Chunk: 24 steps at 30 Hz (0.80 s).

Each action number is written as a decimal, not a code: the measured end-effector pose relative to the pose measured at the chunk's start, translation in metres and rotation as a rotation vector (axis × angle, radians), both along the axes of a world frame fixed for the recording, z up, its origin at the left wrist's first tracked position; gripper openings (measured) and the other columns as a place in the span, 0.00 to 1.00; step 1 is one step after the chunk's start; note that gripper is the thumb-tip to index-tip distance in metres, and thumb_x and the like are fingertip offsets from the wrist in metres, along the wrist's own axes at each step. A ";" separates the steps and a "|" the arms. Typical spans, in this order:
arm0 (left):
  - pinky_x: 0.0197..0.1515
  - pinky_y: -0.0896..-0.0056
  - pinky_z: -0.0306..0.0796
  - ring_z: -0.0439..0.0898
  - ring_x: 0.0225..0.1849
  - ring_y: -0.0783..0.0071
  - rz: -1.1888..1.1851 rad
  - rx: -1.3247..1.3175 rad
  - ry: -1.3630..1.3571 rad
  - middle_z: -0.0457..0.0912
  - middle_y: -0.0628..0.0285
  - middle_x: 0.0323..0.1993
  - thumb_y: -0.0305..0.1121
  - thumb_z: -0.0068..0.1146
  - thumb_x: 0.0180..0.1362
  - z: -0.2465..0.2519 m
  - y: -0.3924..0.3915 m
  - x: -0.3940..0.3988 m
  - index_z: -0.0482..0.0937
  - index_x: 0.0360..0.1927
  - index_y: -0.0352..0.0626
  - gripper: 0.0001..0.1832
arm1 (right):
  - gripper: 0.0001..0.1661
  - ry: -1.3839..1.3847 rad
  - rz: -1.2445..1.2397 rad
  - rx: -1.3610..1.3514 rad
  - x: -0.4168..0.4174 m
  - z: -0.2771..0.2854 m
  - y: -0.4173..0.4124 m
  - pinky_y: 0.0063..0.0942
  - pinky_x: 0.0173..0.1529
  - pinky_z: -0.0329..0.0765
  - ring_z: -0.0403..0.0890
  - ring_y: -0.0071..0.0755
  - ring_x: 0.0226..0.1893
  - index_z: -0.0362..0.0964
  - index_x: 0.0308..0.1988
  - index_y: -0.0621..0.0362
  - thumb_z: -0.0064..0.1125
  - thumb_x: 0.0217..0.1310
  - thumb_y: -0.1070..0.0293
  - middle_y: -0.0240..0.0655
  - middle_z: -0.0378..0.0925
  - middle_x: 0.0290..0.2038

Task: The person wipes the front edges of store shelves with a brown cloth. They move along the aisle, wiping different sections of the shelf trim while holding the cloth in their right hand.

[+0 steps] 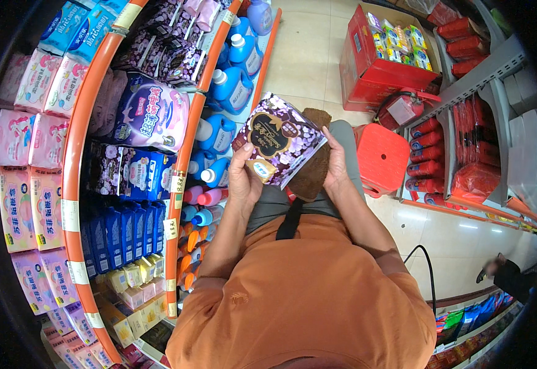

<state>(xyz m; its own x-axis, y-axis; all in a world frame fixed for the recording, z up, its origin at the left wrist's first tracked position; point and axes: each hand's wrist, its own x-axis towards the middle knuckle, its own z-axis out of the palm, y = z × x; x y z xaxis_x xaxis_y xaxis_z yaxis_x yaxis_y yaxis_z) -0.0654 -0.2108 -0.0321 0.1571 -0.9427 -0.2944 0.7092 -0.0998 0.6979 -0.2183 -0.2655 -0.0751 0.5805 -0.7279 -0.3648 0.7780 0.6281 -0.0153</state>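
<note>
A dark purple flowered pack of sanitary napkins (pixel 283 138) is held tilted over my lap, its printed front facing up. My left hand (pixel 245 177) grips its lower left corner, thumb on the front. My right hand (pixel 337 159) holds a brown cloth (pixel 312 177), which lies partly behind the pack; the thumb is close to the pack's right edge, and I cannot tell whether it presses on it. Similar dark flowered packs (pixel 158 55) stand on the shelf to the left.
Left shelves with orange edges (pixel 183 170) hold packaged pads and blue detergent bottles (pixel 232 90). A red plastic stool (pixel 381 159) stands at right, near a fire extinguisher (pixel 402 108) and an open red carton (pixel 365 69). Right shelving (pixel 490 69) carries red goods. A person (pixel 508 276) is farther off.
</note>
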 end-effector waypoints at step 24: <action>0.51 0.55 0.60 0.67 0.49 0.61 0.014 0.010 0.300 0.69 0.58 0.48 0.47 0.48 0.48 -0.009 0.000 -0.009 0.63 0.50 0.46 0.27 | 0.25 0.947 -0.408 -0.736 0.006 0.037 0.018 0.25 0.44 0.66 0.67 0.27 0.40 0.52 0.49 0.63 0.47 0.50 0.73 0.39 0.66 0.40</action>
